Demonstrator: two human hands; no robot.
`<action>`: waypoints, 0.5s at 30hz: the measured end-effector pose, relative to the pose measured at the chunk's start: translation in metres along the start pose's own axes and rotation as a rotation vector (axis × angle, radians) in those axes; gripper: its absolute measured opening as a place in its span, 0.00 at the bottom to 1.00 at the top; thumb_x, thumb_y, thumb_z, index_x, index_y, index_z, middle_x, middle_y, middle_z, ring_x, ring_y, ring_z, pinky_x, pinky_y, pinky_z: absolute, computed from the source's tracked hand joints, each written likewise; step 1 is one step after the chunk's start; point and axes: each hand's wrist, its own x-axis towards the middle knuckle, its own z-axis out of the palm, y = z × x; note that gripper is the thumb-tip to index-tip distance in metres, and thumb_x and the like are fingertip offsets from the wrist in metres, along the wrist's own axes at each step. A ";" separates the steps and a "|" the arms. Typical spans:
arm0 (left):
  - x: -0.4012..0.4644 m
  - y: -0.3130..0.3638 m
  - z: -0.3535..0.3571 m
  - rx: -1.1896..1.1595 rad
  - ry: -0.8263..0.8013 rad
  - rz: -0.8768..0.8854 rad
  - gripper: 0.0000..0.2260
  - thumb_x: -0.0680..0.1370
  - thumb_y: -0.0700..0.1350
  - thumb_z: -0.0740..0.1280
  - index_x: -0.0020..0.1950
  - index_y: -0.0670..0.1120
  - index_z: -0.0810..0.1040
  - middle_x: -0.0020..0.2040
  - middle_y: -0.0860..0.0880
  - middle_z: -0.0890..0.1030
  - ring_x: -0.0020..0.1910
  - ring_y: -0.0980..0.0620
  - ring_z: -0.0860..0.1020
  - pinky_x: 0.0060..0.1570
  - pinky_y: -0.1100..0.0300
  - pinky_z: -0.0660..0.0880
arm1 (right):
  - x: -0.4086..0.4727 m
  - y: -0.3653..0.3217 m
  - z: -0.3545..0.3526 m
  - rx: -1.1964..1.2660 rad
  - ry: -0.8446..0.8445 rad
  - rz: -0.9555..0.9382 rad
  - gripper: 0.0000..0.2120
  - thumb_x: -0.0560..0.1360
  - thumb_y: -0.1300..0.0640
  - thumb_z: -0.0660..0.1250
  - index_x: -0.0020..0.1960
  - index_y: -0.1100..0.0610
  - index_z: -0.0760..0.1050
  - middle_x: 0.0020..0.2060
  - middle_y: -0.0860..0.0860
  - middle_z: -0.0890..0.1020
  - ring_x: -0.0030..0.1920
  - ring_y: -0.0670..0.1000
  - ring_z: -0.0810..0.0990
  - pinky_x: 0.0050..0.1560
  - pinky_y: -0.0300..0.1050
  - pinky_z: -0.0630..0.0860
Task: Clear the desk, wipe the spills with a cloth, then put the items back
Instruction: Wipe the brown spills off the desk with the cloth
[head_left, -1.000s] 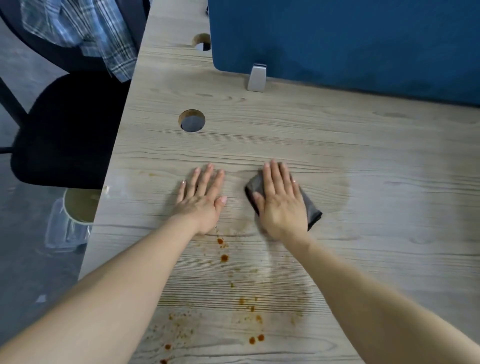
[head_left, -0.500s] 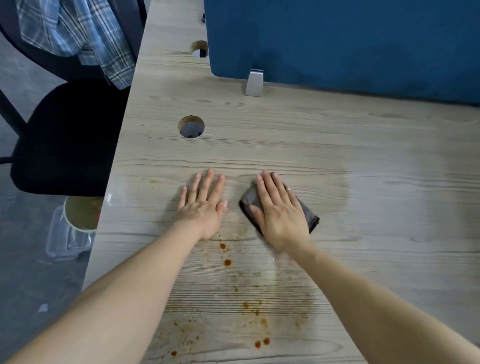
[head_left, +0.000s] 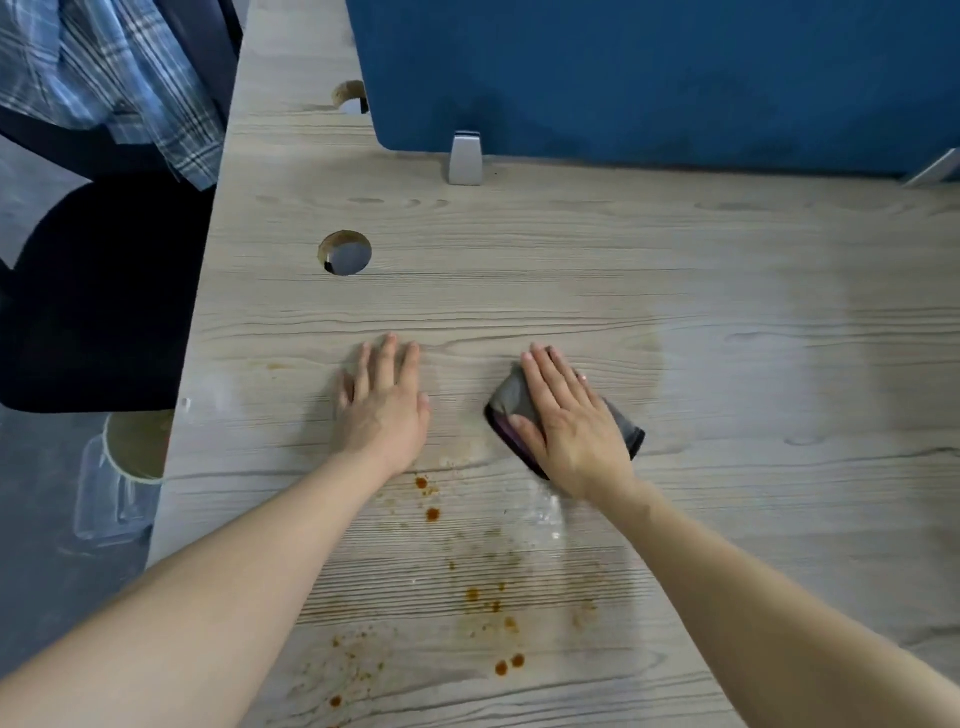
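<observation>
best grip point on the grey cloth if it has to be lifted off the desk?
Probably the cloth's exposed right corner, approached from the right. The right hand presses flat over its middle, leaving only the edges showing, and the cloth lies folded and flat on the desk, so pinch the corner between thumb and fingers.

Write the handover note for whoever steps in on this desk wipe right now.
Left hand: flat on the desk, fingers straight, holding nothing.
Right hand: pressing the dark cloth flat onto the desk.
Done: desk is cleared; a damp wiped patch shows around and beyond the cloth.
Left: orange-brown spill spots nearer the person are unwiped. Then put the items back; a cup sits on the floor left of the desk.
</observation>
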 end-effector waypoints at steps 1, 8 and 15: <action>0.000 0.007 -0.002 -0.009 0.053 0.000 0.27 0.81 0.47 0.55 0.78 0.48 0.49 0.78 0.48 0.45 0.77 0.46 0.44 0.73 0.48 0.46 | 0.003 0.015 -0.004 0.012 0.003 -0.016 0.33 0.78 0.38 0.48 0.78 0.52 0.47 0.76 0.46 0.48 0.75 0.44 0.43 0.74 0.43 0.44; 0.007 0.039 0.018 -0.009 -0.009 0.108 0.26 0.83 0.49 0.49 0.78 0.51 0.40 0.77 0.55 0.37 0.76 0.53 0.37 0.73 0.52 0.37 | 0.007 0.051 -0.015 -0.027 0.179 0.390 0.31 0.80 0.42 0.48 0.78 0.57 0.47 0.77 0.52 0.50 0.77 0.51 0.45 0.74 0.45 0.41; 0.009 0.037 0.019 0.065 -0.115 0.081 0.26 0.83 0.52 0.44 0.76 0.52 0.32 0.75 0.55 0.30 0.74 0.53 0.32 0.72 0.52 0.34 | -0.021 0.035 -0.002 -0.046 0.070 0.064 0.31 0.79 0.40 0.44 0.77 0.54 0.46 0.76 0.47 0.47 0.75 0.45 0.43 0.75 0.45 0.44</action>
